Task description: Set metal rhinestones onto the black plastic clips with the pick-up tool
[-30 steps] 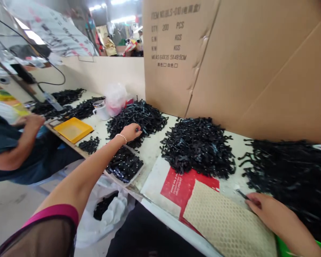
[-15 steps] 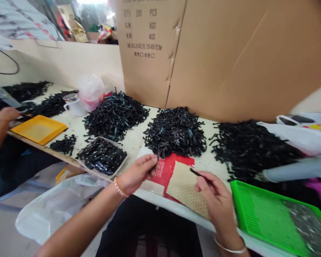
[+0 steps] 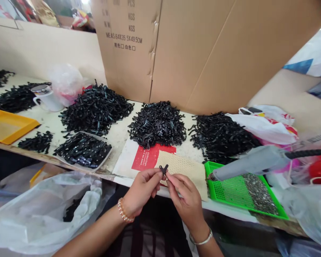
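Two small black strips with rounded ends (image 3: pixel 163 169) cross each other between my fingertips. My left hand (image 3: pixel 145 184) pinches one, and my right hand (image 3: pixel 186 194) pinches the other. Both hands are close together above the front edge of the table, just before a beige textured mat (image 3: pixel 183 162). Under the mat lies a red and white sheet (image 3: pixel 141 157). A heap of black parts (image 3: pixel 157 123) rises behind it. My fingers cover part of the strips, so how they join is hard to make out.
Right of the mat, a grey powered screwdriver (image 3: pixel 246 162) lies over a green tray (image 3: pixel 222 191) of small metal pieces. More black heaps (image 3: pixel 224 137) (image 3: pixel 96 109) stand along the table. A filled clear tray (image 3: pixel 105 159), yellow tray (image 3: pixel 33 125) and white mug (image 3: pixel 52 101) are left. Cardboard (image 3: pixel 192 53) stands behind.
My hands have come together from apart, bringing the two black strips into contact. The view has swung to the right, and the co-worker's hand at the left is out of sight.
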Demonstrator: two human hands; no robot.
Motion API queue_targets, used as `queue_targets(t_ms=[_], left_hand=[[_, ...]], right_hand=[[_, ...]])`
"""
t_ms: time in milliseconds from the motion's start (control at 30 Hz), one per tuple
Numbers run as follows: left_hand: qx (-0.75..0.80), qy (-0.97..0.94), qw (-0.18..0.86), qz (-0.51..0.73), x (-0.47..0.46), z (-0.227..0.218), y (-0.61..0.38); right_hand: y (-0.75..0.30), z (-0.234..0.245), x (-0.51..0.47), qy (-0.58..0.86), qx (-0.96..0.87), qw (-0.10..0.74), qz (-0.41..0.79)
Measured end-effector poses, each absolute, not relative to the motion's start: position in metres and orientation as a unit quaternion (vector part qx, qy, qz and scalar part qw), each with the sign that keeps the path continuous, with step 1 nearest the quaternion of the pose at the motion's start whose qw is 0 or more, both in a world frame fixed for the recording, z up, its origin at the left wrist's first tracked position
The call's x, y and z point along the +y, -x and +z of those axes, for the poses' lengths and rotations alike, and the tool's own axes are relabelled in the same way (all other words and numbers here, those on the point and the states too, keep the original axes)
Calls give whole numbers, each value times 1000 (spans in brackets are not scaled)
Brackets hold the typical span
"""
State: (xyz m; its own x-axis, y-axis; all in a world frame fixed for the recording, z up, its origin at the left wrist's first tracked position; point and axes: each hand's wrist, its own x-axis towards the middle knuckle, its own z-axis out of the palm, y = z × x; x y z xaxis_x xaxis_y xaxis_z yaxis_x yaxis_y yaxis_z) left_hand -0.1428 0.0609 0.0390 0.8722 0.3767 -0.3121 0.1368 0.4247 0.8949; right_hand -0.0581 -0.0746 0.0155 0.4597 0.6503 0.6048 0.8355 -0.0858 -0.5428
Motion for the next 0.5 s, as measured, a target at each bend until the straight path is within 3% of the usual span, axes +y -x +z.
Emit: queue_targets(t_ms=[500], left_hand=[[247,-545,798,73,57,40,142]], right_hand=[[60,3,-80,738,-521,405,-140]])
